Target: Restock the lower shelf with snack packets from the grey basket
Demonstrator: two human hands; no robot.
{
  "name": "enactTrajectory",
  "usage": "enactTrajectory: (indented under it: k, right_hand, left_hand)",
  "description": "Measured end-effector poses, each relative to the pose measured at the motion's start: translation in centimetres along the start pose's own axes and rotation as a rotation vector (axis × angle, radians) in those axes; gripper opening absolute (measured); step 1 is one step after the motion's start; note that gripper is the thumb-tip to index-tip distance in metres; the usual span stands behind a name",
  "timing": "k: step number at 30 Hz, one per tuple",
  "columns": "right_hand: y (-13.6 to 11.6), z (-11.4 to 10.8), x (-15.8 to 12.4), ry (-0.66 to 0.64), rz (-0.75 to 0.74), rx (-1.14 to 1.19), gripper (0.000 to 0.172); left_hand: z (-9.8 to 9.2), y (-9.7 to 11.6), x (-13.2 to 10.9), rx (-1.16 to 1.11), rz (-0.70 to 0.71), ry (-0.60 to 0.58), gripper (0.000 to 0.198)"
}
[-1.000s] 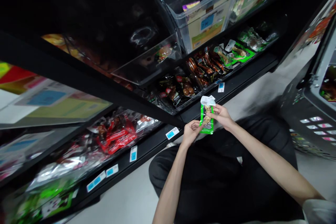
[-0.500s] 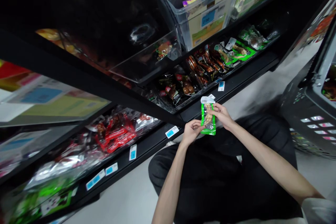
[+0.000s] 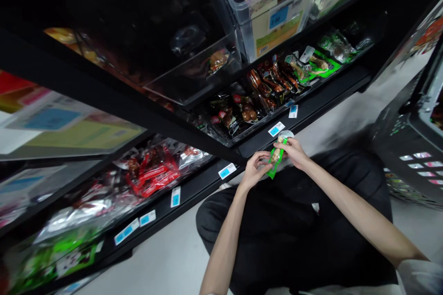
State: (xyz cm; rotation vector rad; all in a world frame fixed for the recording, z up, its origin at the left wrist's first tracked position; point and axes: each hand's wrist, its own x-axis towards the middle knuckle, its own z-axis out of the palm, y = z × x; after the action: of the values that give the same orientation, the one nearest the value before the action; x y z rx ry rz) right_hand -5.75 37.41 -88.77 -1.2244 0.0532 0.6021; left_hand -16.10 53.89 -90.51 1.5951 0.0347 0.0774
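Note:
A vacuum-sealed snack packet with bright green edges and a pale brown piece of food inside is held over my lap, tilted and seen partly edge-on. My right hand pinches it near its upper end, thumb across the front. Beside its lower left edge is my left hand, fingers curved and parted from the thumb, whose tip touches the packet. Similar green packets lie in the low shelf tray ahead, next to dark brown packaged meats.
Red packets and green packets fill the lower shelf at left. A clear plastic bin stands on the shelf above. Price tags line the black shelf edge. At right stands a grey shopping basket.
The packet has turned from facing me to a tilted, narrower view, its top shifting right. My left fingers have parted from the thumb; my right hand keeps its pinch.

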Motion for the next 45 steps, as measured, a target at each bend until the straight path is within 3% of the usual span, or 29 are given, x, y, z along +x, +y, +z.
enactTrajectory:
  k: [5, 9, 13, 17, 23, 27, 34, 45]
  right_hand:
    - [-0.3, -0.1, -0.2, -0.009, 0.017, 0.026, 0.035]
    - [-0.7, 0.0, -0.5, -0.082, 0.059, 0.051, 0.030]
    - [-0.7, 0.1, -0.8, -0.235, 0.097, 0.071, 0.028]
    - [-0.5, 0.2, -0.9, -0.289, 0.016, 0.038, 0.032]
    - [0.7, -0.1, -0.2, -0.126, -0.139, -0.137, 0.039]
    - [0.6, -0.1, -0.2, -0.043, -0.158, -0.120, 0.049]
    - [0.6, -0.1, -0.1, -0.032, -0.159, -0.106, 0.054]
    - [0.6, -0.3, 0.0, -0.031, -0.183, -0.109, 0.055]
  left_hand:
    - [0.1, 0.4, -0.4, -0.057, -0.040, -0.155, 0.066]
    - [0.2, 0.3, -0.6, -0.070, -0.037, -0.163, 0.079]
    - [0.3, 0.1, -0.3, -0.114, -0.089, -0.129, 0.064]
    - [0.5, -0.2, -0.1, -0.145, -0.169, -0.060, 0.054]
    - [0.8, -0.3, -0.4, -0.130, -0.202, -0.119, 0.065]
    - [0.8, 0.1, -0.5, -0.028, -0.164, -0.073, 0.070]
    - [0.7, 0.4, -0.4, 0.024, -0.159, -0.037, 0.079]
    - [0.5, 0.2, -0.3, 0.072, -0.136, -0.032, 0.070]
